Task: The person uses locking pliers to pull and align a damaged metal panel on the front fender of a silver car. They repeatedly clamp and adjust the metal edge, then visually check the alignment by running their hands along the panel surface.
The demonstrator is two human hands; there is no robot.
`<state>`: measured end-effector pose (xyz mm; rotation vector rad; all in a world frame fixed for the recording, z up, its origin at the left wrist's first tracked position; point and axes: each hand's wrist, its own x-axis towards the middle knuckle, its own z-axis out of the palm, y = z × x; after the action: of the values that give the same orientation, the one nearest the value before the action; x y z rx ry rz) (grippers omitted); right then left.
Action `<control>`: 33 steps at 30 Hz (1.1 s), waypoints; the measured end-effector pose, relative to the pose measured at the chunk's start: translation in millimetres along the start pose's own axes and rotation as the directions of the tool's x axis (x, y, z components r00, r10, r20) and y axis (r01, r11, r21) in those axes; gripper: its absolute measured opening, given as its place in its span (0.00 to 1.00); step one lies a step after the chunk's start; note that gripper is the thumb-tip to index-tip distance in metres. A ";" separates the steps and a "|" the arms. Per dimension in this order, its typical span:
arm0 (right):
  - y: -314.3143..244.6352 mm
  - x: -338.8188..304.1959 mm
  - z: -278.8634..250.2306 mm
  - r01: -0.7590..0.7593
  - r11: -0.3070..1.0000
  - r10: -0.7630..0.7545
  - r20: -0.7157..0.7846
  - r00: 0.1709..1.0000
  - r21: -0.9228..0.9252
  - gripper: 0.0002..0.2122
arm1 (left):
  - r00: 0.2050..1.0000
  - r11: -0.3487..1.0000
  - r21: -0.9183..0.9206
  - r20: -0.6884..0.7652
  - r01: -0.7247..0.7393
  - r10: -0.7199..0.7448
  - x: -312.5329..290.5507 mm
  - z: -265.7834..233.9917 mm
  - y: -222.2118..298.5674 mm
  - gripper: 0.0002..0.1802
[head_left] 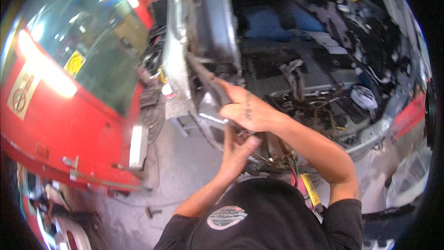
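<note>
The right hand (252,110) is clasping a long, dark, bar-like piece (206,77), fingers wrapping it; the left hand (237,153) is curling just nearer, but whether it is pinching anything, one cannot tell. Sound handling is probably needing a steady wrist, knuckles clearing the silver-grey metal car body (178,67). From the right grip, the piece is slanting far and left.
</note>
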<state>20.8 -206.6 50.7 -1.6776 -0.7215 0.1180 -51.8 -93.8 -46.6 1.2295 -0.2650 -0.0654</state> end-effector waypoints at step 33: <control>-6.3 3.9 0.1 -0.011 0.997 0.010 0.023 1.000 0.072 0.40 | 0.988 0.966 -0.254 -0.155 -0.055 0.015 19.7 -62.7 59.1 0.29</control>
<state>21.4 -204.1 57.6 -1.6137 -0.7175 0.1691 -23.5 -19.9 -7.2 0.9647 -0.1396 0.0248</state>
